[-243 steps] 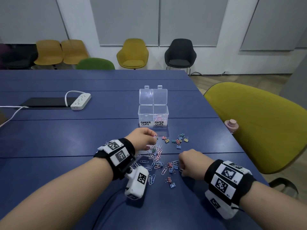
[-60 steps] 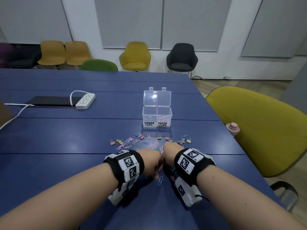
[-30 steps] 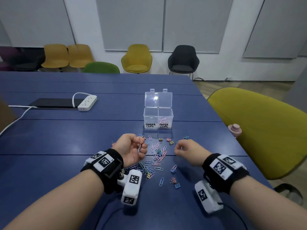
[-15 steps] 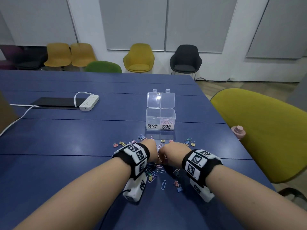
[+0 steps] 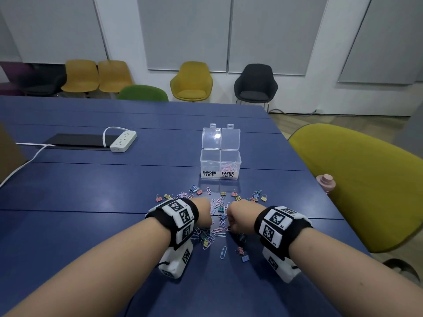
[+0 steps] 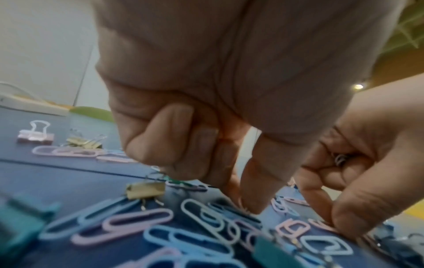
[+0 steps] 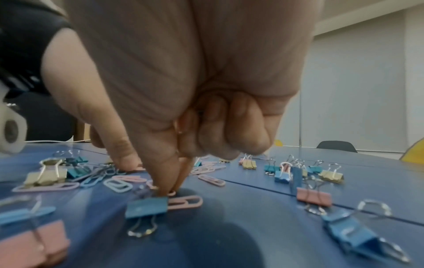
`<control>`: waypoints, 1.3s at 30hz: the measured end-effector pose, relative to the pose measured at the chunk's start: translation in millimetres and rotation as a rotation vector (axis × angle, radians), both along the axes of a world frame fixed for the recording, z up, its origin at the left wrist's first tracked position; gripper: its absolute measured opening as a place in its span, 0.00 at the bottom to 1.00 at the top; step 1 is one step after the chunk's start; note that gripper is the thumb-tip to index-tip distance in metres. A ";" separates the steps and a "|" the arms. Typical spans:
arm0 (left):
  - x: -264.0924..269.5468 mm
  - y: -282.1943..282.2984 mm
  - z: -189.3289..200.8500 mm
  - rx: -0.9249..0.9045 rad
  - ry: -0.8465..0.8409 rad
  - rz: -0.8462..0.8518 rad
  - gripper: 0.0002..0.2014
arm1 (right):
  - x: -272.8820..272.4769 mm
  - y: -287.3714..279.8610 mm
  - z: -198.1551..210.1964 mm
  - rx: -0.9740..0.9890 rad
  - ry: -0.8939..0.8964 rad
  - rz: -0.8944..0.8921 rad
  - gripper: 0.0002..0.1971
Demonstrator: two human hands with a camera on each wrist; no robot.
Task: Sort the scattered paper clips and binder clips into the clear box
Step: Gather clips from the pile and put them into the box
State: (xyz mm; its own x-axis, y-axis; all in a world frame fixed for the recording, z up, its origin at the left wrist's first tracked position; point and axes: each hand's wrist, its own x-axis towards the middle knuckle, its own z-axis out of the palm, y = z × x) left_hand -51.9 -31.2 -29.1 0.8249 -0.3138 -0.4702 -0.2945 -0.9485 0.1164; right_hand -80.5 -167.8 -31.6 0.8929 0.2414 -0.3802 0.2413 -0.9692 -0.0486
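Pastel paper clips [image 5: 217, 230] and small binder clips [image 5: 245, 257] lie scattered on the blue table in front of the clear two-part box [image 5: 220, 161]. Its lids stand open; the part labelled PAPER CLIPS holds pink clips. My left hand [image 5: 203, 216] is knuckles-up over the pile. In the left wrist view its thumb and forefinger [image 6: 245, 206] pinch down on a blue paper clip [image 6: 231, 210] lying on the table. My right hand [image 5: 238, 218] pinches a pink paper clip [image 7: 185, 201] beside a blue binder clip [image 7: 146, 206]. A further clip [image 6: 340, 159] shows inside its curled fingers.
A white power strip [image 5: 123, 141] and a flat black slab [image 5: 75, 141] lie far left on the table. A yellow-green chair [image 5: 357, 186] stands at the right table edge, with a pink bottle cap [image 5: 325, 180] beside it. More chairs line the back wall.
A second ago the hands were apart, with the left palm turned up. Both have since turned knuckles-up and dropped close together onto the middle of the pile.
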 end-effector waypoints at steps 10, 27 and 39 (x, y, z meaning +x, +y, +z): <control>-2.7 31.2 9.3 -0.824 0.392 0.600 0.13 | -6.2 -36.8 8.2 0.170 -0.028 0.000 0.14; -5.0 35.5 -0.8 -1.252 0.645 0.747 0.06 | -8.7 -19.9 -1.9 0.049 0.072 0.030 0.09; 0.8 24.6 3.7 -0.761 0.233 0.494 0.14 | -18.2 -53.3 3.1 1.332 0.273 -0.636 0.14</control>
